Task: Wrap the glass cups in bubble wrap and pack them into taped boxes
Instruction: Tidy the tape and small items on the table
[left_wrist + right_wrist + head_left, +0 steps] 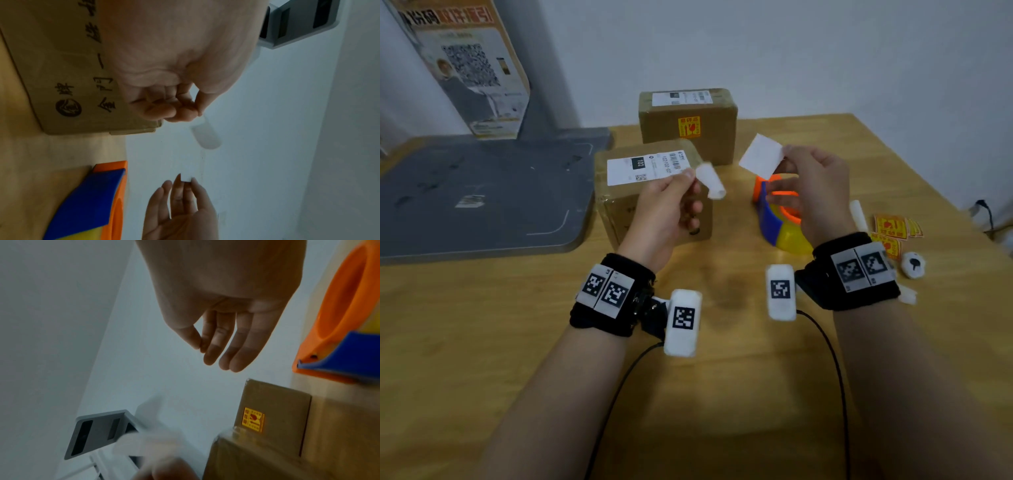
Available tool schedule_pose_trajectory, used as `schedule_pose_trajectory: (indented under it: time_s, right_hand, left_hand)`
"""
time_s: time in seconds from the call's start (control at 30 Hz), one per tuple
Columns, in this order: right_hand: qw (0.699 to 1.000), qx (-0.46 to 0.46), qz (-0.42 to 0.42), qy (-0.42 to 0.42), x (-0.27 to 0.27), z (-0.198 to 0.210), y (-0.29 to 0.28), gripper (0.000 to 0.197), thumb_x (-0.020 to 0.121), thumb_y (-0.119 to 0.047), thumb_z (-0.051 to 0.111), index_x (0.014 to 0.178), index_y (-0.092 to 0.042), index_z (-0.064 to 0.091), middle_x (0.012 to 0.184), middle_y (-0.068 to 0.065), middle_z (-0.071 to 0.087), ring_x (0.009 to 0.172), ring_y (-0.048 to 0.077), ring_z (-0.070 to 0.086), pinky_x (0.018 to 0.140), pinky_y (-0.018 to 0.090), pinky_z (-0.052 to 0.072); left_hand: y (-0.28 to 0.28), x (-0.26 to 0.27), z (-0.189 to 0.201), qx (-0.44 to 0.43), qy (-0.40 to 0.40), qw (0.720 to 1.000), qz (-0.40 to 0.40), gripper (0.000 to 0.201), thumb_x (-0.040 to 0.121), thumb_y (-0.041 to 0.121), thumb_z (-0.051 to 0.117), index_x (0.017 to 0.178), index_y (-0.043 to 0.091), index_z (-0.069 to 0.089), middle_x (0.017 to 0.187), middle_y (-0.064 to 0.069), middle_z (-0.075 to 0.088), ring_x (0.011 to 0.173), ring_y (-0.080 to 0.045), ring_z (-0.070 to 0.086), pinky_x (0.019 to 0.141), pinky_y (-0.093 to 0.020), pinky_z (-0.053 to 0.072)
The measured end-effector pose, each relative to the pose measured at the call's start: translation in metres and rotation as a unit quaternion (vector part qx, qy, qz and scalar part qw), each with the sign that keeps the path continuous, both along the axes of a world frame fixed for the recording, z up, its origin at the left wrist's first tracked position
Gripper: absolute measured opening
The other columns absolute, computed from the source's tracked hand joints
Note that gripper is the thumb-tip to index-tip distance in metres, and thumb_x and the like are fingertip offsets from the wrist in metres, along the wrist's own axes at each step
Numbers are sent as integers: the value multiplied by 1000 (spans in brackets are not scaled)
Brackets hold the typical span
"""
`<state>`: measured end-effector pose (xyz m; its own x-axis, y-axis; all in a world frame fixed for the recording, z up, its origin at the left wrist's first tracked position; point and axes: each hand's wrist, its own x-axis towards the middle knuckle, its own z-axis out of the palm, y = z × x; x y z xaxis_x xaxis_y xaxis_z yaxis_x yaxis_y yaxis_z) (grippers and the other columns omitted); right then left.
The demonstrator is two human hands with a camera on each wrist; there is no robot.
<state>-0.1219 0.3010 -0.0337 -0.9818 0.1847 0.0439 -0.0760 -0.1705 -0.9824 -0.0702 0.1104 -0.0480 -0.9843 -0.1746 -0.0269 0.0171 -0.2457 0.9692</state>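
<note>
Pinching a curled white strip [710,181] in our left hand [671,209], we pinch a white square [761,156] in our right hand [815,192] above two taped boxes [654,192].

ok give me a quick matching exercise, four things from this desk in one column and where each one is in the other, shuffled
1. near box
2. far box
3. tape dispenser
4. flat white piece

a. pinched by the right hand
b. below the right hand
c. by the wall, bearing a yellow sticker
d. behind the left hand

Pairs: 1-d, 2-c, 3-b, 4-a
</note>
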Motion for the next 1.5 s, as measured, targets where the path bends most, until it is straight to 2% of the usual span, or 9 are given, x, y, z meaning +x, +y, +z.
schedule_pose_trajectory:
  time_s: [0.37,0.5,0.57,0.67,0.8,0.9,1.07,1.33,1.5]
  right_hand:
    - [993,97,-55,43,41,19,76,15,92,-19,64,87,-7,73,79,5,71,57,25,67,53,35,54]
    - [990,120,-58,40,56,22,100,17,93,-20,64,88,-6,73,75,2,70,58,24,67,52,32,52]
    - [989,130,-60,39,61,23,108,16,94,-21,64,86,-10,72,74,1,71,58,24,67,52,32,52]
    - [988,138,-57,37,66,22,111,15,94,-21,64,85,-11,72,73,-1,71,58,23,67,52,32,53]
    - [986,159,-52,27,62,18,100,16,93,-22,64,92,-9,73,77,1,74,57,19,68,53,32,55]
    - [982,184,-37,26,58,15,79,15,93,-23,65,84,-15,73,75,0,74,56,17,68,52,31,55]
    - [981,182,44,42,61,17,28,21,93,-21,66,73,-18,71,66,0,70,56,19,66,53,36,56]
    - [952,204,225,39,69,11,-24,17,97,-32,69,91,-20,79,96,4,77,76,27,74,62,45,63]
    - [955,216,197,50,64,-1,-44,12,95,-32,72,94,-22,77,85,-1,75,58,14,66,49,30,53]
  left_hand:
    - [115,16,-8,-165,-76,962,-202,19,105,30,56,103,19,71,81,9,75,68,-6,66,58,-24,43]
    - [150,23,-17,-216,-113,910,-335,18,106,25,55,108,18,72,104,3,78,89,-10,72,77,-30,56]
    - [152,25,-17,-240,-119,898,-350,22,106,22,54,118,15,71,115,0,77,93,-12,72,75,-29,58]
    - [142,31,-10,-253,-104,916,-295,17,104,19,57,112,24,71,110,4,77,89,-12,69,65,-25,52]
    - [115,33,5,-228,-33,971,-68,12,98,13,63,95,24,67,91,1,66,72,-10,60,54,-21,42]
    - [95,38,22,-213,62,974,38,11,96,14,66,95,24,70,89,6,68,68,-3,60,55,-14,43]
    - [69,46,32,-245,91,965,-7,13,95,24,69,103,30,78,105,11,75,96,-6,69,57,-17,48]
    - [14,51,8,-218,86,970,65,26,85,23,83,107,18,72,102,5,75,92,-3,69,68,-18,52]
    - [-12,52,-1,-174,72,976,107,23,91,14,75,114,15,71,105,1,76,95,-8,70,68,-16,50]
